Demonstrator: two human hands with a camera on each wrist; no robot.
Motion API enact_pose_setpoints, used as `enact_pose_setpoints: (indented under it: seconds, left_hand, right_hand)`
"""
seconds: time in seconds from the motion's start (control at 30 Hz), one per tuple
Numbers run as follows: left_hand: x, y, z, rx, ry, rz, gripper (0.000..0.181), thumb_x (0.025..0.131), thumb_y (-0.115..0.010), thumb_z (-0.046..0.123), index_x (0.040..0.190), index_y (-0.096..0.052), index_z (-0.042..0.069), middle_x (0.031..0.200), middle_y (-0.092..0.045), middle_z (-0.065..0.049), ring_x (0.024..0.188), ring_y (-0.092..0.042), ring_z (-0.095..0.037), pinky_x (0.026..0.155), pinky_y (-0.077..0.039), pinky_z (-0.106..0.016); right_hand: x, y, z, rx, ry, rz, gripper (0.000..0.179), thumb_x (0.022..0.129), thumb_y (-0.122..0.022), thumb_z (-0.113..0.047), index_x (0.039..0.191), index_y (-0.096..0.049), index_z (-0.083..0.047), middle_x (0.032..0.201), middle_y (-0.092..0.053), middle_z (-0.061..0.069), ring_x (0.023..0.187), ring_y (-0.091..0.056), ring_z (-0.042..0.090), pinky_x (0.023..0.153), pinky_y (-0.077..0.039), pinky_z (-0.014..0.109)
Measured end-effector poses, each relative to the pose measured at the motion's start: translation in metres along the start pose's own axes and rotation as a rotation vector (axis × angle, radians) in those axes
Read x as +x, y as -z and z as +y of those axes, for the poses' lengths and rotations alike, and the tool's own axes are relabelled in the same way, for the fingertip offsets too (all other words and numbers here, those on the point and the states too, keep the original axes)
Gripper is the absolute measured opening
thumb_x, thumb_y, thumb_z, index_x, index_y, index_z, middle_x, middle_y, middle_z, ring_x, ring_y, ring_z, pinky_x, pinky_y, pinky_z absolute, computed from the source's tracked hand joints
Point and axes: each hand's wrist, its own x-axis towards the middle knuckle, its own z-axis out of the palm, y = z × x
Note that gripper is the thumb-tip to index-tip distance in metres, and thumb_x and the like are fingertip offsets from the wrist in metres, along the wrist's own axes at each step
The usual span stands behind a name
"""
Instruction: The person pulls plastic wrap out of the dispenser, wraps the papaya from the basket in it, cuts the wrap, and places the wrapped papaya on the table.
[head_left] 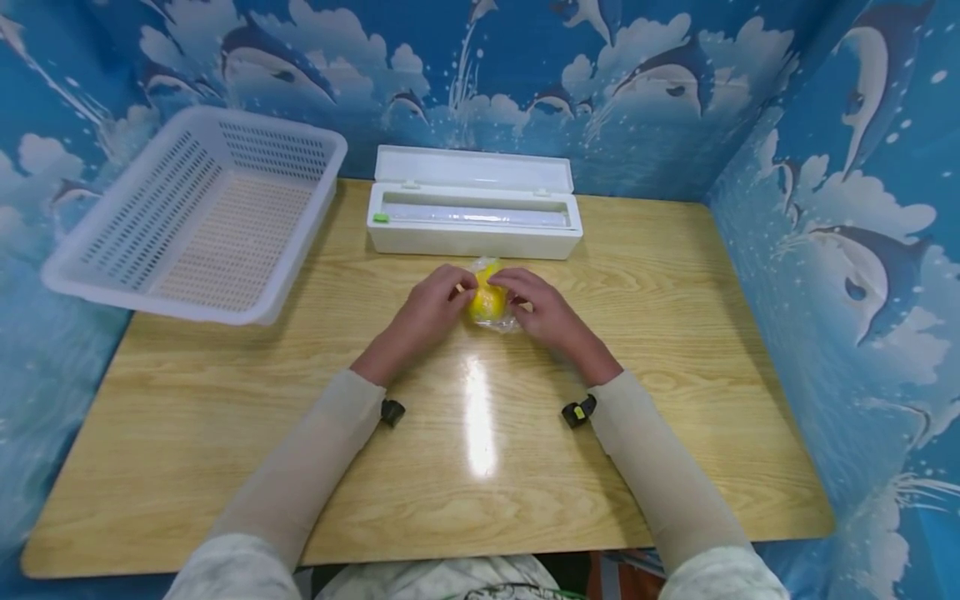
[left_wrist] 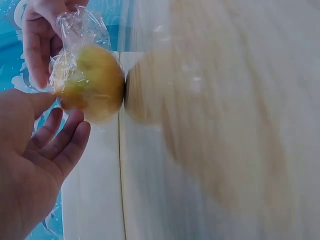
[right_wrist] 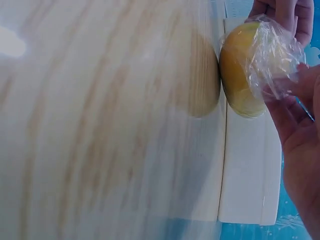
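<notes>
A yellow, rounded fruit (head_left: 487, 302) lies on the table in crinkled clear plastic wrap (right_wrist: 274, 57). Loose wrap bunches up over it and spreads on its near side. At its left, my left hand (head_left: 437, 298) pinches the wrap with thumb and forefinger, the other fingers bent under the palm in the left wrist view. From the right, my right hand (head_left: 542, 307) pinches the gathered wrap between thumb and finger. Just behind the fruit stands a white cling film box (head_left: 472, 242), its lid up and a film roll (head_left: 480, 215) inside.
A white plastic basket (head_left: 288, 250) with slotted walls sits at the table's left back. The wooden table (head_left: 660, 333) reflects a bright light in front of the hands. Blue dolphin-printed curtains (head_left: 480, 67) enclose the back and sides. A green slider (head_left: 381, 217) is on the box's left end.
</notes>
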Motion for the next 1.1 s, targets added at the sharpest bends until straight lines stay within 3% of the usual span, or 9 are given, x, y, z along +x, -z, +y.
enact_pose_setpoints:
  seconds: [0.1, 0.3, 0.5, 0.6, 0.8, 0.93, 1.1]
  left_hand:
    - [-0.003, 0.002, -0.003, 0.016, -0.026, -0.028, 0.013, 0.101, -0.062, 0.022, 0.112, -0.066, 0.017, 0.118, -0.056, 0.001, 0.095, -0.057, -0.016, 0.082, -0.053, -0.031]
    - [-0.007, 0.004, -0.004, 0.076, -0.156, -0.090, 0.016, 0.093, -0.074, 0.019, 0.107, -0.072, 0.013, 0.130, -0.049, -0.009, 0.110, -0.056, -0.024, 0.094, -0.053, -0.037]
    - [-0.008, -0.001, 0.002, 0.116, -0.132, -0.136, 0.038, 0.083, -0.085, 0.030, 0.110, -0.064, 0.012, 0.138, -0.041, -0.010, 0.113, -0.046, -0.026, 0.095, -0.048, -0.038]
    - [-0.009, -0.005, 0.008, 0.204, -0.128, -0.121, 0.041, 0.084, -0.083, 0.036, 0.109, -0.061, 0.012, 0.139, -0.040, -0.011, 0.114, -0.045, -0.026, 0.093, -0.049, -0.037]
    - [-0.012, -0.008, 0.013, 0.345, -0.153, -0.041, 0.022, 0.097, -0.066, 0.036, 0.104, -0.064, 0.016, 0.137, -0.046, -0.010, 0.113, -0.051, -0.025, 0.087, -0.053, -0.037]
    - [-0.011, -0.008, 0.012, 0.359, -0.164, -0.008, 0.017, 0.101, -0.062, 0.033, 0.104, -0.067, 0.017, 0.136, -0.049, -0.010, 0.109, -0.055, -0.024, 0.084, -0.054, -0.037]
    - [-0.010, -0.006, 0.009, 0.326, -0.166, 0.018, 0.018, 0.101, -0.061, 0.029, 0.106, -0.070, 0.014, 0.135, -0.052, -0.011, 0.108, -0.059, -0.024, 0.088, -0.055, -0.037]
  right_hand:
    - [-0.001, 0.001, 0.001, 0.005, 0.020, -0.035, 0.046, 0.094, -0.059, 0.012, 0.137, -0.059, -0.004, 0.145, -0.051, 0.013, 0.122, -0.056, 0.029, 0.094, -0.056, 0.043]
    - [-0.002, 0.002, 0.000, 0.010, 0.044, -0.050, 0.041, 0.097, -0.057, 0.008, 0.137, -0.059, -0.003, 0.146, -0.049, 0.014, 0.125, -0.054, 0.031, 0.096, -0.054, 0.045]
    - [-0.002, 0.001, 0.002, 0.018, 0.075, -0.009, 0.042, 0.098, -0.050, 0.012, 0.136, -0.060, -0.003, 0.143, -0.051, 0.015, 0.116, -0.057, 0.031, 0.093, -0.053, 0.044]
    - [-0.002, 0.000, 0.003, 0.029, 0.072, 0.000, 0.048, 0.096, -0.042, 0.017, 0.136, -0.059, -0.003, 0.144, -0.051, 0.014, 0.106, -0.058, 0.028, 0.090, -0.054, 0.040]
    - [-0.002, -0.002, 0.006, 0.058, 0.066, -0.005, 0.058, 0.091, -0.034, 0.022, 0.138, -0.057, -0.003, 0.144, -0.051, 0.013, 0.101, -0.056, 0.025, 0.087, -0.055, 0.037]
    - [-0.002, -0.002, 0.006, 0.047, 0.069, -0.015, 0.059, 0.090, -0.037, 0.022, 0.140, -0.056, -0.003, 0.146, -0.050, 0.013, 0.103, -0.056, 0.024, 0.087, -0.052, 0.038]
    - [-0.001, -0.001, 0.005, 0.064, 0.037, -0.064, 0.056, 0.091, -0.052, 0.016, 0.143, -0.053, -0.004, 0.151, -0.045, 0.013, 0.107, -0.057, 0.026, 0.091, -0.054, 0.043]
